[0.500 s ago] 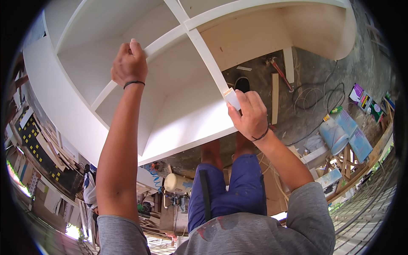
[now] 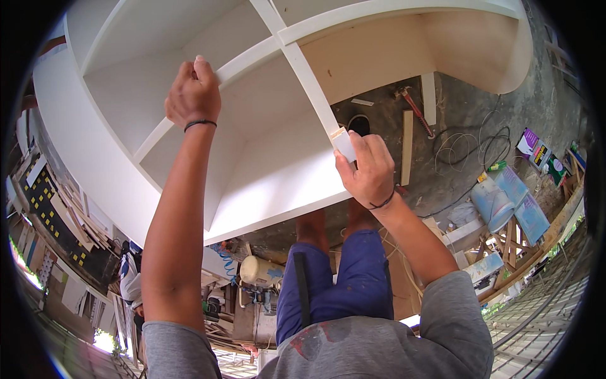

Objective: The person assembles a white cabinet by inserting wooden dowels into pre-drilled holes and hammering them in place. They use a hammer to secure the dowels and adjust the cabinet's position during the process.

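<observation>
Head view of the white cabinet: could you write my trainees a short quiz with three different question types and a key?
1. True or false: the left hand holds the small white piece with the raw, wood-coloured edge.
2. Multiple choice: what colour is the handle of the hammer lying on the floor?
a) green
b) red
c) yellow
3. Fill in the blank: around each wrist is a thin dark ____.

Key:
1. False; the right hand holds it.
2. b
3. band
</observation>
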A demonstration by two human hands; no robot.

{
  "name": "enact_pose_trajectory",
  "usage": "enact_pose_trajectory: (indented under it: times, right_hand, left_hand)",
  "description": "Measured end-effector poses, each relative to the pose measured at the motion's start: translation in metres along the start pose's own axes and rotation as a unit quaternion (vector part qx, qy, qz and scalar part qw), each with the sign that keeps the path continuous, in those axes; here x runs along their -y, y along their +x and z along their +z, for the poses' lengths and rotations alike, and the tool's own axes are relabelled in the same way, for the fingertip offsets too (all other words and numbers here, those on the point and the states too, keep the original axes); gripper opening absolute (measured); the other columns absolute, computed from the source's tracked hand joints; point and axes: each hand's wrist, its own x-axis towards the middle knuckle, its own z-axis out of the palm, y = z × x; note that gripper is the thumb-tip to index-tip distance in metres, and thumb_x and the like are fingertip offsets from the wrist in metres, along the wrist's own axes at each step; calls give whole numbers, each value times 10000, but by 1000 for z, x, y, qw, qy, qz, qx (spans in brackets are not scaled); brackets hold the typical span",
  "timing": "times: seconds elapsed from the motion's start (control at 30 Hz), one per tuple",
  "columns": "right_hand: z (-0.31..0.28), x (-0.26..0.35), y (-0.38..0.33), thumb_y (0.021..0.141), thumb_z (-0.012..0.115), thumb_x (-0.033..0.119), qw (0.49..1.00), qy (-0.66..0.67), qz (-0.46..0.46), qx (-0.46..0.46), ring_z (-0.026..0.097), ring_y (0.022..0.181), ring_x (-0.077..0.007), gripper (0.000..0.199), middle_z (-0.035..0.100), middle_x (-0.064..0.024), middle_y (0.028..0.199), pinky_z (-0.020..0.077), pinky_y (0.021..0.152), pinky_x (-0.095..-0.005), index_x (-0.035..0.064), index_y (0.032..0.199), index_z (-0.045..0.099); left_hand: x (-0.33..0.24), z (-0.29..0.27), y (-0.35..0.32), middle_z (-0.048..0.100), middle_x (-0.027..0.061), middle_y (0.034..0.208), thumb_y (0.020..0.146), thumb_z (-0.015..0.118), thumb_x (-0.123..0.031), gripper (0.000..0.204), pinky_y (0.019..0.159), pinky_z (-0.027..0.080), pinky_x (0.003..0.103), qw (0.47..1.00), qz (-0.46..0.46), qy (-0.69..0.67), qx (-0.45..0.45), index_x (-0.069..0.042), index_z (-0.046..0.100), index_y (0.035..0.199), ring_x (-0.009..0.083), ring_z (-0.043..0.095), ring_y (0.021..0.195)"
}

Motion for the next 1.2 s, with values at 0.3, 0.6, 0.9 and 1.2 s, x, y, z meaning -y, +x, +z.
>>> enact_pose_trajectory:
  times: [0.3,0.6,0.9,1.2]
  right_hand:
    - [4,1,11,749,711,65,1000,5,-3,-13,514,710,-319,364,497,-158,810,465,644,-390,-84,1052,576]
    - [11,5,40,748,711,72,1000,-12,-3,-21,520,736,-323,354,506,-165,836,472,662,-392,-73,1039,571]
    - [16,8,71,758,710,94,999,-28,-8,-17,529,741,-330,337,508,-165,835,480,660,-399,-49,1030,571]
    - [24,8,102,764,705,101,999,-25,-18,-24,537,736,-332,294,512,-156,822,478,634,-408,-32,989,571]
  left_hand:
    - [0,0,0,656,27,710,920,460,-464,389,689,457,383,1000,12,7,-11,-153,635,766,292,623,734]
    - [0,0,0,667,60,727,928,429,-494,424,695,460,397,1000,10,5,-2,-154,662,827,319,627,774]
    - [2,0,2,678,76,768,925,439,-481,405,718,469,411,1000,19,9,-3,-161,679,859,333,638,807]
    - [-2,-3,1,687,87,786,924,455,-456,374,745,476,421,1000,19,14,6,-170,696,892,341,646,824]
